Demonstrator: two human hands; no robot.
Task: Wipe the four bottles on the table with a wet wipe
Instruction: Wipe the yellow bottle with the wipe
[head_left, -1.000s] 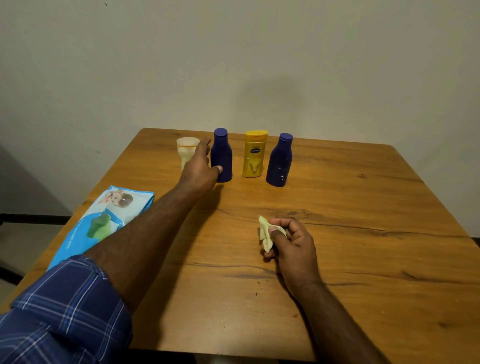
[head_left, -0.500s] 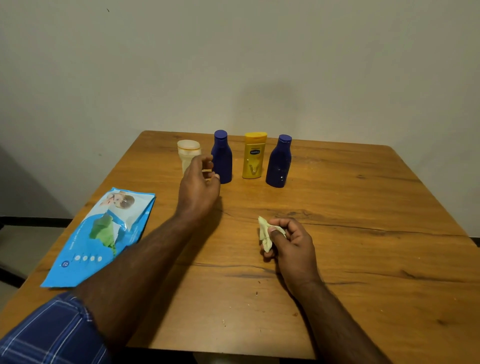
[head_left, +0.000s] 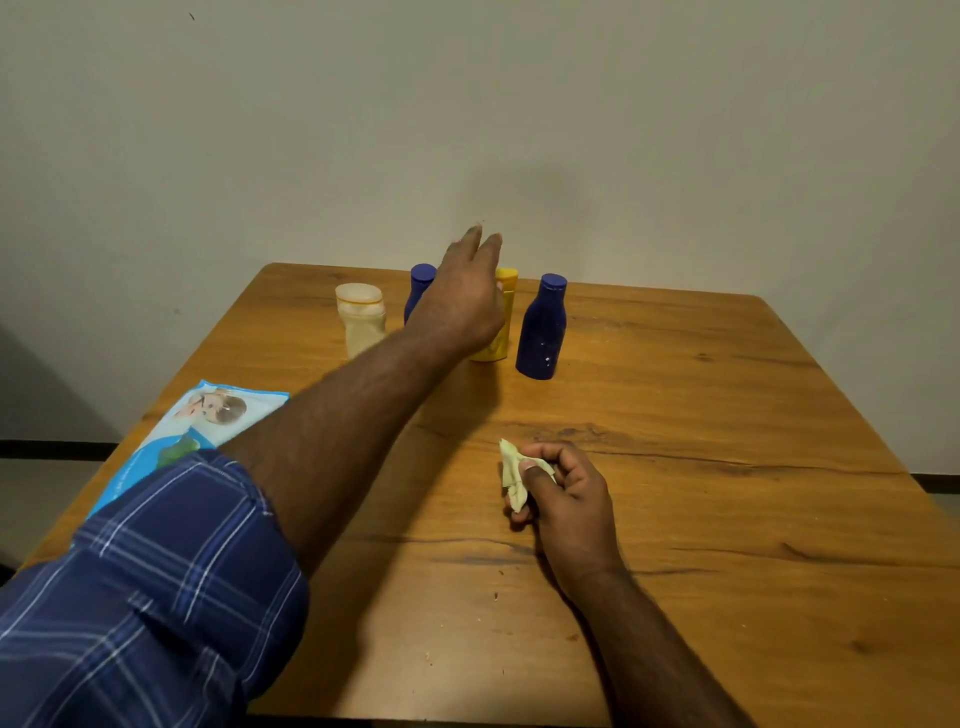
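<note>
Along the far edge of the wooden table (head_left: 727, 467) four bottles stand upright in a row, spaced so that any one can be taken without knocking its neighbour: a pale translucent bottle (head_left: 361, 319) nearest the far left corner, then a dark blue bottle (head_left: 420, 286), a yellow bottle (head_left: 501, 322) and a second blue bottle (head_left: 540, 332) nearer the middle of that edge. The left hand (head_left: 462, 301) is stretched out above the row with its fingers straight and holding nothing, raised in front of the first blue bottle and the yellow one, so both are partly hidden; from this angle it is hard to say which of the two it is making for, though it hangs mostly over the yellow one. The right hand (head_left: 561, 493) waits well back, near the middle of the table, with thumb and curled fingers pinching a crumpled, yellowish wet wipe (head_left: 511, 478) so that a bunched end sticks out, ready to rub whatever bottle is brought to it. That split looks deliberate: one hand fetches and steadies, the other cleans. A blue pack of wipes (head_left: 208, 421) lies flat by the left edge, partly under the checked sleeve (head_left: 156, 582), within reach should a fresh sheet be wanted.
</note>
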